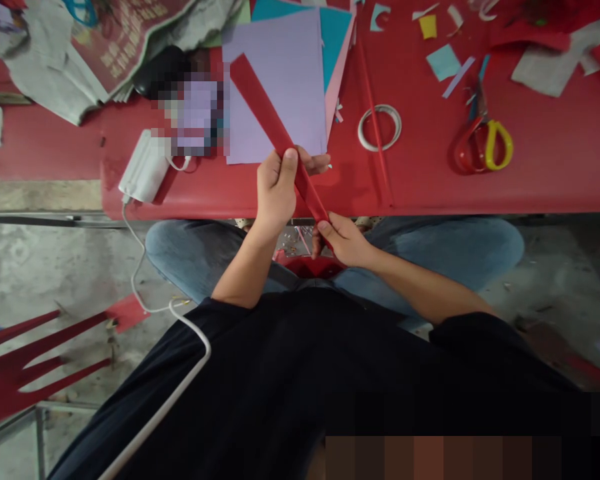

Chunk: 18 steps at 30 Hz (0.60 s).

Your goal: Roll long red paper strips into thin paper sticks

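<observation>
A long, flat red paper strip (263,105) runs slantwise between my two hands, above the table's front edge. My left hand (280,180) grips it near its middle, thumb on top and fingers underneath. Lower down, my right hand (341,239) pinches the strip's near end between thumb and fingers, just off the edge and over my lap. Behind the strip's far end lies a stack of coloured sheets, with a lilac sheet (280,73) on top and a blue sheet (337,41) showing beneath it.
Right of the sheets, a thin red stick (373,100) crosses a white tape roll (364,130). Scissors (497,145) with red and yellow handles lie farther right, near paper scraps (444,62). A white power bank (146,167) with a cable sits left, near crumpled newspaper (45,67).
</observation>
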### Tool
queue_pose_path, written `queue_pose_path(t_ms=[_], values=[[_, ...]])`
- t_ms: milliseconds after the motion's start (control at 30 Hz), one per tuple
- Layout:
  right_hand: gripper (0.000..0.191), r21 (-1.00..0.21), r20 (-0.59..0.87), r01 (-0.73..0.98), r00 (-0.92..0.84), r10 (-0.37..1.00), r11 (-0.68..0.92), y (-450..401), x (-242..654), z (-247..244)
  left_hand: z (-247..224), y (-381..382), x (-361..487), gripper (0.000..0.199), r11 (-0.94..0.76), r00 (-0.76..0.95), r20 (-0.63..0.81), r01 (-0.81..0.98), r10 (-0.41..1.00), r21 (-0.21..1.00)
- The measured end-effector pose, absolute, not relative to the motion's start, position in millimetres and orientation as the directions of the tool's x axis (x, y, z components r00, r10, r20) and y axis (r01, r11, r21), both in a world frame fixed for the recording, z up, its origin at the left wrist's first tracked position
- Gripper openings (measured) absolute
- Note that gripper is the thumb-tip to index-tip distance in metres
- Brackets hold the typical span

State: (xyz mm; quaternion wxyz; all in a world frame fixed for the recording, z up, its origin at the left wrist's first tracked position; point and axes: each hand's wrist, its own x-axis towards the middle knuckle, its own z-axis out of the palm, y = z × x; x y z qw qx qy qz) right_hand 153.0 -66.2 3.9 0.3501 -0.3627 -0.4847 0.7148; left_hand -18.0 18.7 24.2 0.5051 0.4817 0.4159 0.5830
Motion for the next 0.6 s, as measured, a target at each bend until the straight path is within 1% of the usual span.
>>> queue_pose_path(t_ms=[167,333,467,600], values=[[0.055,-0.942,-0.188,-0.151,-0.499,0.846,-0.299,-64.6,153.5,1.8,21.6,26.9,-30.2,0.057,-0.167,-0.062,0.159,-0.171,0.985,0.971],[0.057,-0.937,-0.208,-0.144,-0.506,0.837,-0.319,-63.6,154.6,-2.1,18.4,34.9,-41.6,0.059,-0.16,-0.12,0.141,-0.171,0.983,0.972],[0.057,-0.934,-0.227,-0.141,-0.478,0.848,-0.329,-62.5,155.9,-5.5,21.1,41.1,-54.9,0.056,-0.179,-0.187,0.148,-0.161,0.971,0.971],[0.056,-0.936,-0.227,-0.153,-0.428,0.875,-0.318,-62.1,154.8,-4.5,22.7,42.9,-58.1,0.05,-0.191,-0.202,0.164,-0.123,0.966,0.974]])
